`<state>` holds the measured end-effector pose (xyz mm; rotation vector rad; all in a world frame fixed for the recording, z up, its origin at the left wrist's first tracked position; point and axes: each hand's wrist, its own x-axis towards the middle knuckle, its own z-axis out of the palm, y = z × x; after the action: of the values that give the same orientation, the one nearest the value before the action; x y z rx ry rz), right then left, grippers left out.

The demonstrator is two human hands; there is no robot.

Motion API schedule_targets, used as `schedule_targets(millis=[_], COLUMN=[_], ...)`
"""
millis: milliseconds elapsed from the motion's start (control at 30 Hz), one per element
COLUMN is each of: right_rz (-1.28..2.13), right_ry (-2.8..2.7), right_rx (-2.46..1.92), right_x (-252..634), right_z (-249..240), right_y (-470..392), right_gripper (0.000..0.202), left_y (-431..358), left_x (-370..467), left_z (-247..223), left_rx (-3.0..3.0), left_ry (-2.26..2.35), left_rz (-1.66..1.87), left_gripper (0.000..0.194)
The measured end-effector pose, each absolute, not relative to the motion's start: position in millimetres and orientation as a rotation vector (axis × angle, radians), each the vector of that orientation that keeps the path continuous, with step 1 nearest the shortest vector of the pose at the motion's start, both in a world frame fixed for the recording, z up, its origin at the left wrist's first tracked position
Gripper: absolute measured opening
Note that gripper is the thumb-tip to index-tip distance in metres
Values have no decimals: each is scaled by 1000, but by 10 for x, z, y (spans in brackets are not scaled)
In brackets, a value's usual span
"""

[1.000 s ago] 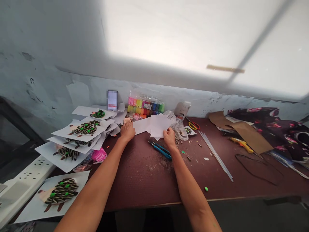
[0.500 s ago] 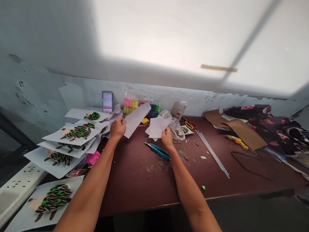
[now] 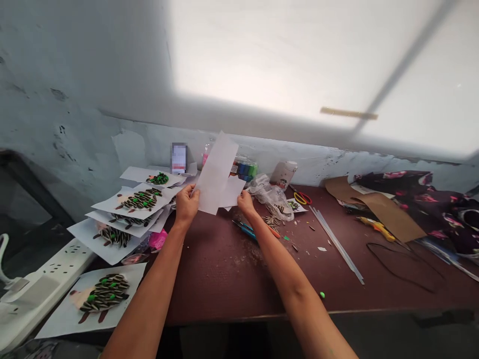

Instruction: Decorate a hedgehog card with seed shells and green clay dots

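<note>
My left hand (image 3: 186, 203) pinches the lower left edge of a long white sheet of paper (image 3: 217, 174), held upright above the table. My right hand (image 3: 245, 202) is closed on smaller white paper pieces (image 3: 234, 192), which partly lie behind the long sheet. Under my right forearm lies a blue utility knife (image 3: 245, 229), partly hidden. Just right of that hand sits a clear plastic bag (image 3: 267, 194) with striped sunflower seeds (image 3: 275, 220) spilled beside it. To the left, white sheets bearing seed-covered hedgehogs (image 3: 141, 200) are stacked; one more hedgehog picture (image 3: 105, 294) lies nearer me.
A phone (image 3: 178, 158) leans on the wall. Coloured clay packs (image 3: 245, 168), a white jar (image 3: 283, 174) and scissors (image 3: 302, 196) stand or lie at the back. Clear sticks (image 3: 337, 244), a yellow glue gun (image 3: 376, 228) and dark flowered cloth (image 3: 404, 194) are rightward; a power strip (image 3: 48, 279) is left.
The long sheet has swung more upright and moved right, now overlapping the smaller pieces. My right hand has lifted those pieces and come closer to my left. The view has shifted slightly left.
</note>
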<state>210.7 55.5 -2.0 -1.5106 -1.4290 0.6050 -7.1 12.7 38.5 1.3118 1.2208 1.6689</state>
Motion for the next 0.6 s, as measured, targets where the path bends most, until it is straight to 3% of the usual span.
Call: schedule_targets(millis=[200,333,600], right_rz=[508,1005,1310], right_ry=[-1348,-1258,-1313], right_rx=[-1408,-1234,-1062], right_x=[2121,2122,1963], right_z=[167,223,244], right_y=[398,119,-302], right_gripper=[22,35,35], left_y=[-32,-99,-141], left_x=[46,72,5], left_z=[207,140,200], left_rx=[1149,1135,1192], left_ry=[1077,1030,913], left_rz=[1499,1233,975], left_gripper=[43,51,61])
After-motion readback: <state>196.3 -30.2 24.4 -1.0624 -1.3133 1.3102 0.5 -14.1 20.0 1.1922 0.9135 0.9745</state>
